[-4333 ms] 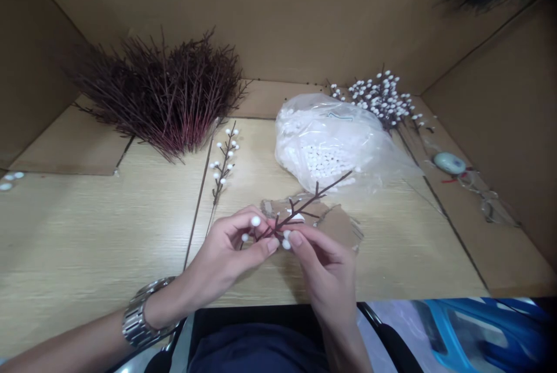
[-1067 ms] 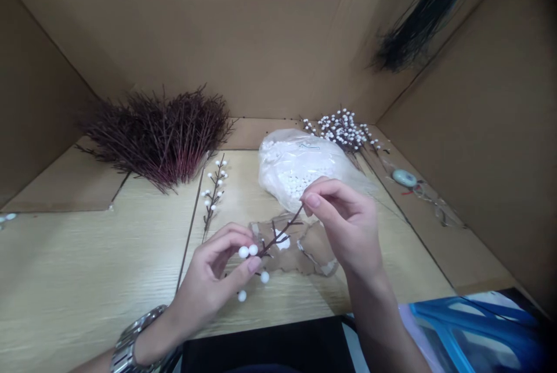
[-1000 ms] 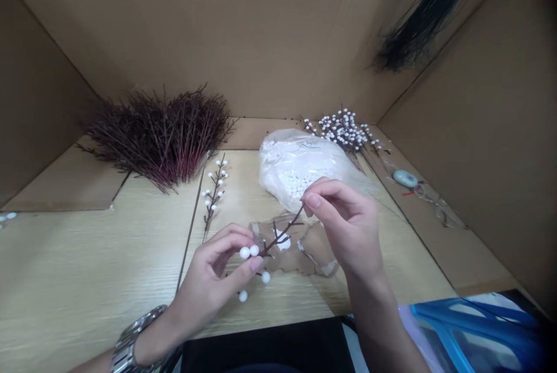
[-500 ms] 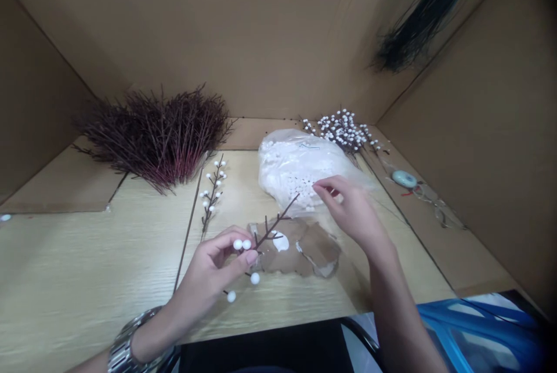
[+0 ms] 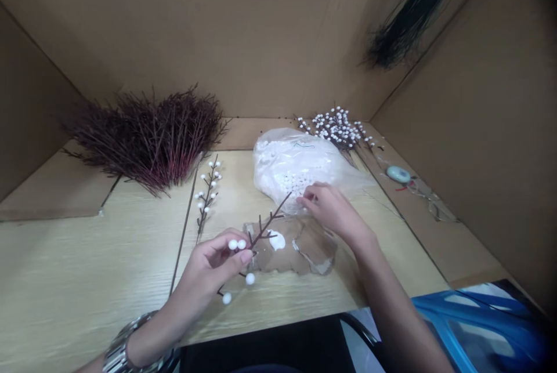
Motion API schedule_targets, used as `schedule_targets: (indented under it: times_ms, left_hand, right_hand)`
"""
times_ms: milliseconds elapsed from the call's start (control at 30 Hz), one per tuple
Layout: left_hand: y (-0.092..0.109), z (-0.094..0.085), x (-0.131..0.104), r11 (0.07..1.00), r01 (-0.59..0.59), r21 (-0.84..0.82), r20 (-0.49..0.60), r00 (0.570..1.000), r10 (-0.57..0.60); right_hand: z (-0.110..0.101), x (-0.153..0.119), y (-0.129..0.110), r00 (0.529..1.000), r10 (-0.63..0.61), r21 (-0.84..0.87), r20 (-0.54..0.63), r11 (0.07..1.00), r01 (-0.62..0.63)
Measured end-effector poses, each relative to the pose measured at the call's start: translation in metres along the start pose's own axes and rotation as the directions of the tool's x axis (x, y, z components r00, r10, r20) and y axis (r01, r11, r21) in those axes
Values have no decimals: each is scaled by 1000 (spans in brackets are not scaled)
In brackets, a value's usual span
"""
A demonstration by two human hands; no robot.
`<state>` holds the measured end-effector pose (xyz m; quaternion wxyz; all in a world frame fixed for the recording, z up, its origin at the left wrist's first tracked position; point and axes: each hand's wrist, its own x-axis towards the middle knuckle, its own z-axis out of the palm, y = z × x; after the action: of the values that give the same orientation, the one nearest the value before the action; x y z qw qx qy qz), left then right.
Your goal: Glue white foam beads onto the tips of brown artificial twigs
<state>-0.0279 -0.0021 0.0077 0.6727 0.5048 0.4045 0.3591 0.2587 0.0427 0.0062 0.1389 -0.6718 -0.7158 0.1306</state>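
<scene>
Pinched between the thumb and fingers of my left hand (image 5: 213, 265) is a brown artificial twig (image 5: 270, 225), tilted up to the right. Several white balls sit on its lower stems, and its upper forks are bare. My right hand (image 5: 326, 207) is closed in a pinch at the near edge of a clear plastic bag (image 5: 313, 155) full of white balls; whatever its fingertips hold is too small to make out. Below the twig lies a torn piece of cardboard (image 5: 315, 245) with a white blob of glue (image 5: 277, 240) on it. A twig with white balls (image 5: 209, 193) rests left of the bag.
A big bundle of bare brown twigs (image 5: 152, 141) lies at the back left. Behind the bag is a pile of white-balled twigs (image 5: 337, 127). A light blue oval object (image 5: 398, 174) sits on the right, with dark thin strands (image 5: 413, 19) above. Cardboard walls (image 5: 195, 31) surround the table.
My right hand has moved left and down along the bag's near edge, toward the twig's tip. My left hand keeps its grip on the twig. The whole view has shifted slightly.
</scene>
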Motion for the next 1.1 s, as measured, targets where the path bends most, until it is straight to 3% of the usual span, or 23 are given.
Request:
schedule_targets:
  times_ms: [300, 733, 967, 1100]
  left_hand:
    - [1, 1, -1, 1000, -10, 15, -15, 1000, 10]
    - [0, 1, 0, 999, -28, 26, -29, 999, 29]
    - [5, 4, -1, 1000, -6, 19, -15, 1000, 6]
    - [3, 2, 0, 1000, -29, -11, -5, 1000, 29]
  right_hand:
    - [8, 1, -2, 1000, -1, 21, 25, 1000, 1]
    - [12, 7, 1, 997, 76, 59, -29, 996, -74]
    - [6, 9, 2, 967, 151, 121, -206, 984, -127]
    - [-11, -29, -25, 909, 160, 243, -385, 968, -68]
